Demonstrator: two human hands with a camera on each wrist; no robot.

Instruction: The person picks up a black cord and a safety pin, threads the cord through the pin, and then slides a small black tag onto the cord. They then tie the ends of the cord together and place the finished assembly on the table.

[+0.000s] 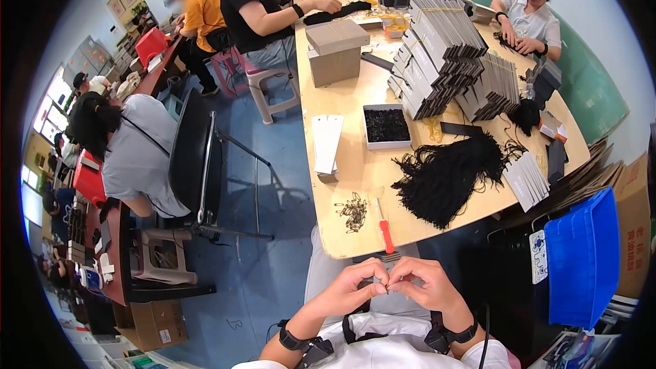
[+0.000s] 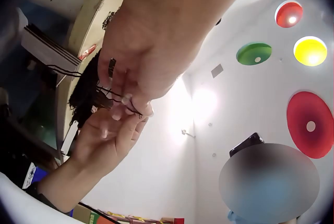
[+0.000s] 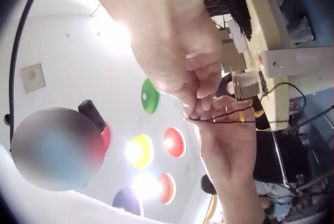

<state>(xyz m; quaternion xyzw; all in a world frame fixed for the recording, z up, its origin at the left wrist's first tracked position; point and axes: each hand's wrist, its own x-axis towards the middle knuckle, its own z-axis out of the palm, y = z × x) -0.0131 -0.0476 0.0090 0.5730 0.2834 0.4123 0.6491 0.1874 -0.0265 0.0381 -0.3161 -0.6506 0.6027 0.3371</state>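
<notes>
Close in front of the body, my left hand and right hand meet at the fingertips. Between them they pinch a thin black cord, seen as two strands crossing the left palm in the right wrist view. Thumb and index finger of each hand sit right at the cord's end. Trailing strands run toward a small stack of pale cards below the hands. One grey card shows a small hole near its edge. In the head view most of this stack is hidden behind the hands.
On the table ahead lie a red-handled tool, a pile of small dark loops and a bundle of black cords. Stacked grey cards rise behind. A blue bin stands at right. Other people sit around.
</notes>
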